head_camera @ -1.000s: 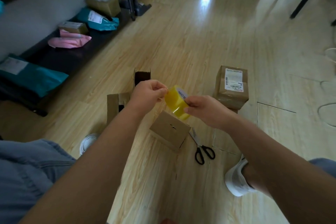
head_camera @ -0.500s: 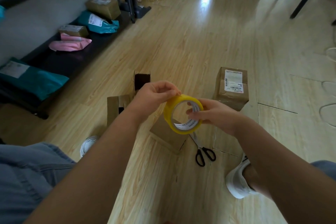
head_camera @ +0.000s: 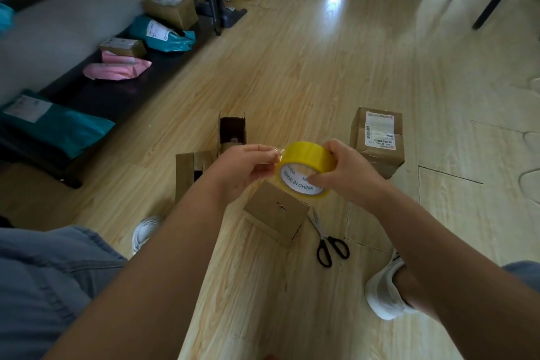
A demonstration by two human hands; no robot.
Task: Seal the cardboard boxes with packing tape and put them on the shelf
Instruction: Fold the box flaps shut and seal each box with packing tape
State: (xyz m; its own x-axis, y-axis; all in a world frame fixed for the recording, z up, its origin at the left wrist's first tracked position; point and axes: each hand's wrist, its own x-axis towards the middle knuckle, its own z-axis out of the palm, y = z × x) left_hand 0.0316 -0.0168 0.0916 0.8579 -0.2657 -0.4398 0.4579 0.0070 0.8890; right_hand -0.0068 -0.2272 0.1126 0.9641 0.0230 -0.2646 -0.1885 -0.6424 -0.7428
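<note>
Both hands point(head_camera: 292, 169) grip tape roll point(head_camera: 306, 159)

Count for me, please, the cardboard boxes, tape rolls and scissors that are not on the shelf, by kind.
Cardboard boxes: 4
Tape roll: 1
Scissors: 1
Total: 6

head cam, looks fwd+down, hands point(head_camera: 295, 172) near
</note>
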